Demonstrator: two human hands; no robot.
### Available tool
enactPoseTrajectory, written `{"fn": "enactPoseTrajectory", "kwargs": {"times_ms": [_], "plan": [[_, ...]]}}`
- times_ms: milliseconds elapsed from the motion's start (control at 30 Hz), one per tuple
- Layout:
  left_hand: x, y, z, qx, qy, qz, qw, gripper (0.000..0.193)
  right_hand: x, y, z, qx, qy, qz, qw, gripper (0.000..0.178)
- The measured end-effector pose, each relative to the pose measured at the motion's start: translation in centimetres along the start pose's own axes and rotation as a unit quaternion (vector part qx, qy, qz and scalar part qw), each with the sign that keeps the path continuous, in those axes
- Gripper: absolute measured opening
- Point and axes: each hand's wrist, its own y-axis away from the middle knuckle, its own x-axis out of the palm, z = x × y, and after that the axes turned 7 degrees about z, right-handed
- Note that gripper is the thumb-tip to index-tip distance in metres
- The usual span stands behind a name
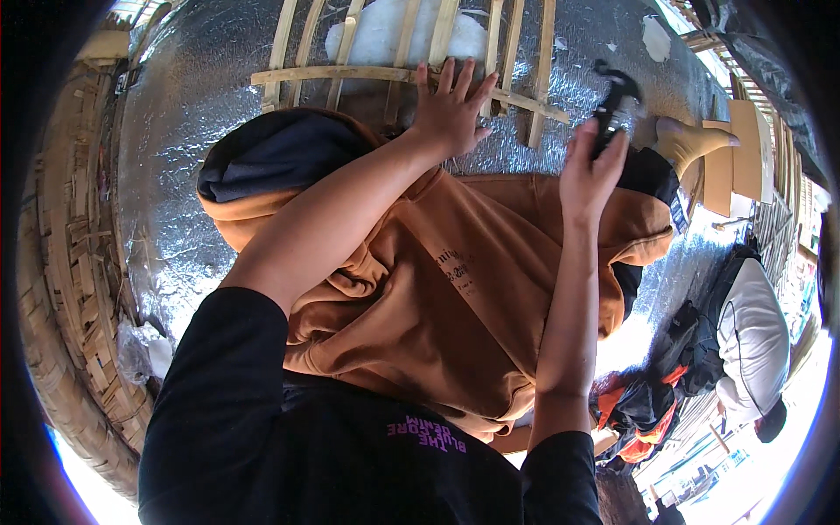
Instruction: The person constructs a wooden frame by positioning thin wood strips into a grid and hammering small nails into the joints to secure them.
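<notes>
Across the far side, a frame of thin wooden slats point(350, 73) lies on silver foil sheeting. My left hand point(452, 114) rests on its near crosspiece with the fingers spread and pointing away from me; it holds nothing. To the right of the frame, my right hand point(595, 171) is closed round the handle of a black hammer point(618, 94). Its head is raised and slightly blurred, clear of the slats. A brown hoodie point(437, 280) with a dark hood lining covers my lap, beneath both forearms.
Silver foil sheeting point(184, 166) covers the floor. A white patch point(372, 39) shows beneath the slats. Woven bamboo walling point(87, 236) curves along the left. At right are a socked foot point(693, 144), cardboard point(745, 157), a white pillow-like bundle point(751, 324) and dark clothes.
</notes>
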Motion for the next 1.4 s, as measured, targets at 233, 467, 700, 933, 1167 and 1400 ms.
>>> {"fn": "enactPoseTrajectory", "kwargs": {"times_ms": [233,467,700,933,1167,1400], "plan": [[0.1,0.0,0.2,0.008,0.020,-0.005,1.000,0.090,2.5,0.9,-0.9,-0.056,0.051,-0.073,0.994,0.023],[-0.7,-0.2,-0.3,-0.003,-0.019,0.036,0.999,0.090,4.3,1.5,-2.5,0.091,0.196,0.227,0.950,0.036],[-0.1,-0.1,0.0,0.000,0.019,0.000,1.000,0.090,4.9,1.5,-3.7,0.087,0.165,0.220,0.958,0.032],[0.3,0.0,0.3,0.010,0.016,-0.014,1.000,0.092,2.6,1.0,-0.9,-0.026,0.046,0.057,0.997,0.025],[0.8,-0.5,-0.1,0.002,-0.020,-0.034,0.999,0.093,4.7,1.6,-2.6,0.028,0.184,0.205,0.961,0.031],[1.0,-0.5,0.1,0.001,-0.049,-0.042,0.998,0.090,4.8,1.7,-2.7,0.069,0.176,0.215,0.958,0.040]]}}
